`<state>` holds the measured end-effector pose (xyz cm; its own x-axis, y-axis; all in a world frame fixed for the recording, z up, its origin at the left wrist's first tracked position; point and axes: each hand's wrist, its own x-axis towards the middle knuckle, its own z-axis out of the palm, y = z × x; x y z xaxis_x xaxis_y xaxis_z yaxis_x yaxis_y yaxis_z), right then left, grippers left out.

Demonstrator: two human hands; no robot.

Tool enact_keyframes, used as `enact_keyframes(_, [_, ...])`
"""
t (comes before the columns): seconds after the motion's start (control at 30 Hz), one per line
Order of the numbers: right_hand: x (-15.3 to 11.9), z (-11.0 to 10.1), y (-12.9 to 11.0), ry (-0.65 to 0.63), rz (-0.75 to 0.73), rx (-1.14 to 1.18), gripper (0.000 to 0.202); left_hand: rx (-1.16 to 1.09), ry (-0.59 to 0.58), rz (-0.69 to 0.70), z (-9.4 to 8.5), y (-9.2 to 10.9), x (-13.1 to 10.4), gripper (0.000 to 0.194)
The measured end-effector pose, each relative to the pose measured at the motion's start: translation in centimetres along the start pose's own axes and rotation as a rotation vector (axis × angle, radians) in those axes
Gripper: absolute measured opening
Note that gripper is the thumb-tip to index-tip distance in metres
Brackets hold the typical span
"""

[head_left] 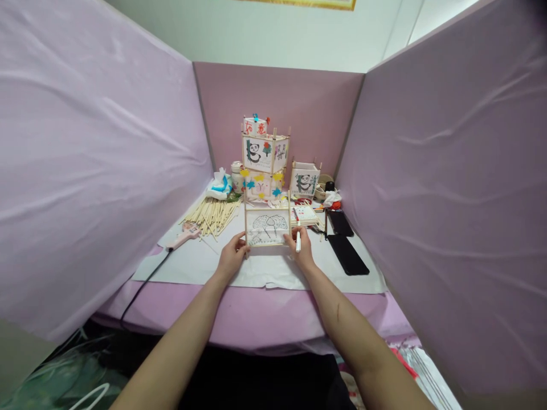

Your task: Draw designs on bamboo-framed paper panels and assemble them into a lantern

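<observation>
At the left of the counter [252,276], a pale pink glue gun [184,234] lies with its black cord [145,287] trailing over the edge. Behind it, thin wooden sticks [211,216] spread in a loose pile, near a tissue packet [221,183]. The left hand [233,254] grips the lower left corner of a stick-framed drawing [268,226], which stands upright at the middle, before a tall stack of decorated boxes [258,155]. The right hand [301,247], apart from the left, clasps a white pen [298,240] while its fingers meet the drawing's lower right corner. Beyond sits a panda box [305,181]; farther right lie two dark flat slabs [348,255].
</observation>
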<state>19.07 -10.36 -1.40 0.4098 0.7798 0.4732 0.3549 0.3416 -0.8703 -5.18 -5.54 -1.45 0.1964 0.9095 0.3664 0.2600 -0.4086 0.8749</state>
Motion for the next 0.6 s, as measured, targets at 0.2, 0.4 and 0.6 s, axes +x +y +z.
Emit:
enact_keyframes(0.2, [-0.17,0.00,-0.11,0.009,0.003,-0.012,0.026,-0.023,-0.011,-0.001,0.14,-0.28,0.04,0.052])
enact_keyframes(0.4, [-0.28,0.15,-0.02,-0.022,0.035,-0.001,0.033,-0.055,-0.005,-0.030,0.32,-0.58,0.28,0.054])
enact_keyframes(0.6, [-0.24,0.37,0.43,-0.020,0.064,0.005,0.040,-0.076,-0.007,-0.045,0.39,-0.43,0.34,0.053])
